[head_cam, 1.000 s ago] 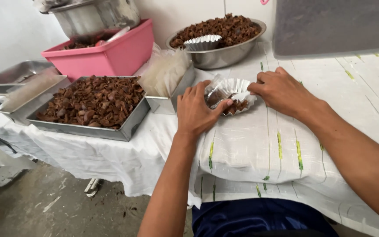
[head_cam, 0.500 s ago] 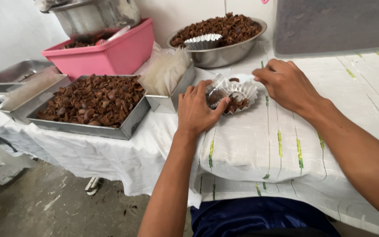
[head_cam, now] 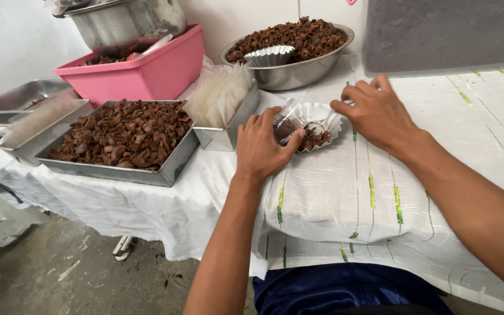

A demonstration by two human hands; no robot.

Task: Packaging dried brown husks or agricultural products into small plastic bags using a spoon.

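A small fluted foil cup [head_cam: 316, 125] with brown fried pieces inside rests on the white cloth with green and yellow marks [head_cam: 345, 198]. My left hand [head_cam: 261, 146] lies flat against the cup's left side, thumb pressing on a clear plastic wrapper [head_cam: 287, 119] over the food. My right hand [head_cam: 374, 111] sits at the cup's right rim, fingers curled and pinching its edge.
A steel tray of brown fried pieces [head_cam: 121, 137] lies to the left, beside a steel box of clear wrappers [head_cam: 223, 102]. Behind stand a pink tub [head_cam: 147, 70] carrying a steel pot, and a steel bowl [head_cam: 293, 52] of the same food with a foil cup on top. Empty steel trays [head_cam: 24, 111] at far left.
My right hand has shifted from over the cup to its right rim. My left hand has stayed against the cup's left side, thumb now on the wrapper.
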